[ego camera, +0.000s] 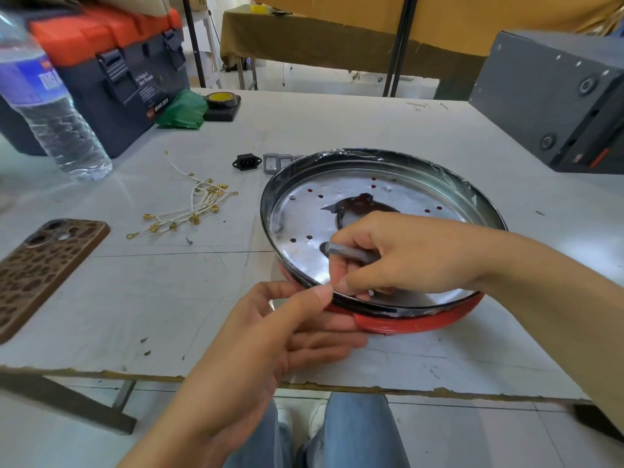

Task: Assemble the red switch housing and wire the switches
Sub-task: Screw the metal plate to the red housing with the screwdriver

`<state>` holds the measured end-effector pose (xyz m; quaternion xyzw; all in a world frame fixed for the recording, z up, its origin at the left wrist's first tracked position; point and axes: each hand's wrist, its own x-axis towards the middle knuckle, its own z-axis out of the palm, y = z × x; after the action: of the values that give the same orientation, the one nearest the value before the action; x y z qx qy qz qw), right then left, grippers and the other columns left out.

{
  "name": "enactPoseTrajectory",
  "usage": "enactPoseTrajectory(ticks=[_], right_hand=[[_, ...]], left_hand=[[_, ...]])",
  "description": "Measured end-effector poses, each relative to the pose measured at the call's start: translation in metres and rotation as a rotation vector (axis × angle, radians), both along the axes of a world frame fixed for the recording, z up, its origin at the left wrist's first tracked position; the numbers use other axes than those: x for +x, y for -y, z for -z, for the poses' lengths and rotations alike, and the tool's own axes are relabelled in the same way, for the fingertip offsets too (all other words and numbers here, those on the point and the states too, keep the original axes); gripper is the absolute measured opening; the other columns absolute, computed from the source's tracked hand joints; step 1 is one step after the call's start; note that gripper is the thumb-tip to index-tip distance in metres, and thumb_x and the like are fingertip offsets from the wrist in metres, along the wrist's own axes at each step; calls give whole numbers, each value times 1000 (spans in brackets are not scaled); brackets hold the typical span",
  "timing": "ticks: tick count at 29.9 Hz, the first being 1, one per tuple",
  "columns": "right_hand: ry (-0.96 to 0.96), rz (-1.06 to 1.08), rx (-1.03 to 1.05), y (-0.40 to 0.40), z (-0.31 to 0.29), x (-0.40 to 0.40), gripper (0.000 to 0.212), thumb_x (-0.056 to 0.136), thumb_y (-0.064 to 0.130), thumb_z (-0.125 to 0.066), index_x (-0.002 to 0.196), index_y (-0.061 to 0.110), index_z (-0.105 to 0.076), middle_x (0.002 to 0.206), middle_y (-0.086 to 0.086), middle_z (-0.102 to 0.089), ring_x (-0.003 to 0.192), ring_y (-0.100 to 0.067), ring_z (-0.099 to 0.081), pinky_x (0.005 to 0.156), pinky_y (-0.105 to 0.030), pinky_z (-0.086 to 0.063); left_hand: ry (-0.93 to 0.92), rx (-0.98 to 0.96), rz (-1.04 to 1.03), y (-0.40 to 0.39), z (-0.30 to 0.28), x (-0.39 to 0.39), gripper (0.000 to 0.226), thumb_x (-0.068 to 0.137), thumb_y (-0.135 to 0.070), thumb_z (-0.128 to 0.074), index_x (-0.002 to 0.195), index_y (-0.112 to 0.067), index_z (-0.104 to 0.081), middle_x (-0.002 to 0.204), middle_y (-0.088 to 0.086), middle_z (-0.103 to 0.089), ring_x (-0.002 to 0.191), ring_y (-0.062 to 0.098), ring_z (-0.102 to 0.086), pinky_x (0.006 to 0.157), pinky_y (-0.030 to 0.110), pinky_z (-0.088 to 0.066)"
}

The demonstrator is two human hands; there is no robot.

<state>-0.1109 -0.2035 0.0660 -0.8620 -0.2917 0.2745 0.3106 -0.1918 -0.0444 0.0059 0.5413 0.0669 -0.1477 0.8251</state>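
Red switch housing [418, 324] sits lower right of centre on the desk [337, 130], likely light, stiff and slippery (thin metal), best held by its rim. Left hand [287, 329] steadies its near wall with straight fingers; right hand [398, 255] grips a grey tool [347, 252] inside.

Water bottle [50, 106]: blurred, its top cut off by the upper left edge.
Phone [40, 271]: cut off at the left edge.
Grey switches [277, 162]: partly hidden behind the rim of the red housing [418, 324]; how many there are cannot be told.
Grey tool [347, 252]: only one end is seen, the rest covered by the right hand [408, 255].
Left hand [270, 336]: fingertips hidden under the housing.
Toolbox [111, 62]: label print too small to be read.
Grey box [553, 96]: cut off at the right edge.
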Motion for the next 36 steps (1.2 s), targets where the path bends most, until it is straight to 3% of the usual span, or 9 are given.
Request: enactPoseTrajectory(ticks=[2, 6, 9, 11, 17, 21, 28, 33, 36], right_hand=[[5, -3, 0, 0, 0, 0, 18, 87, 9, -63, 72, 17, -60, 54, 9, -56, 47, 2, -46, 51, -9, -37], [16, -3, 1, 0, 1, -1, 20, 86, 6, -62, 69, 19, -59, 53, 9, -55, 46, 2, -46, 50, -9, -36], [27, 1, 3, 0, 2, -1, 24, 85, 7, -63, 67, 21, -58, 55, 8, -56, 48, 1, -47, 51, -10, -36], [22, 2, 5, 0, 2, -1, 25, 85, 8, -64, 66, 22, -58, 56, 8, -57, 49, 0, -48, 52, -11, -37], [-6, -4, -1, -2, 3, 0, 19, 86, 9, -63, 70, 20, -60, 57, 7, -60, 49, -3, -48, 53, -15, -40], [-28, 3, -13, -6, 2, 2, 18, 85, 9, -63, 69, 17, -61, 55, 6, -60, 47, -6, -46, 53, -22, -40], [-66, 8, -32, -11, 0, 5, 20, 85, 10, -64, 66, 17, -60, 54, 4, -60, 46, -7, -45, 50, -21, -38], [90, -19, -95, -12, -1, 1, 23, 84, 13, -63, 63, 21, -58, 57, 7, -63, 49, 0, -51, 52, -15, -41], [146, -42, -123, -13, -4, -2, 26, 85, 15, -63, 61, 23, -56, 56, 10, -63, 50, 3, -52, 53, -12, -41]], left_hand=[[-32, -76, 67, 2, 0, 1, 61, 68, -27, -80, 112, 3, -49, 89, 30, -70, 84, 40, -71, 63, 30, -60], [-77, -133, 115, 5, 4, 3, 63, 67, -36, -69, 112, 7, -56, 94, 30, -69, 87, 37, -71, 65, 29, -60], [-80, -155, 157, 6, 3, 4, 33, 66, -41, -65, 81, -13, -76, 96, 30, -69, 90, 36, -70, 63, 26, -59], [-65, -145, 162, 8, 1, 3, 25, 65, -42, -64, 64, -20, -76, 95, 29, -70, 90, 35, -71, 61, 24, -58], [-44, -130, 150, 3, 4, 3, 39, 69, -39, -65, 89, -7, -75, 94, 29, -70, 87, 36, -71, 58, 22, -57], [-45, -102, 145, -1, 3, 4, 31, 68, -36, -79, 80, -8, -76, 89, 31, -69, 83, 38, -71, 54, 23, -57], [-5, -60, 163, -5, 4, 7, 34, 62, -42, -68, 76, -13, -77, 88, 29, -70, 82, 37, -71, 55, 23, -58], [-20, -70, 173, -6, 6, 9, 37, 64, -42, -74, 83, -10, -77, 87, 29, -70, 83, 38, -71, 57, 24, -58], [-2, -72, 189, -6, 6, 8, 34, 61, -45, -68, 72, -14, -77, 87, 27, -71, 84, 36, -71, 58, 23, -58]])
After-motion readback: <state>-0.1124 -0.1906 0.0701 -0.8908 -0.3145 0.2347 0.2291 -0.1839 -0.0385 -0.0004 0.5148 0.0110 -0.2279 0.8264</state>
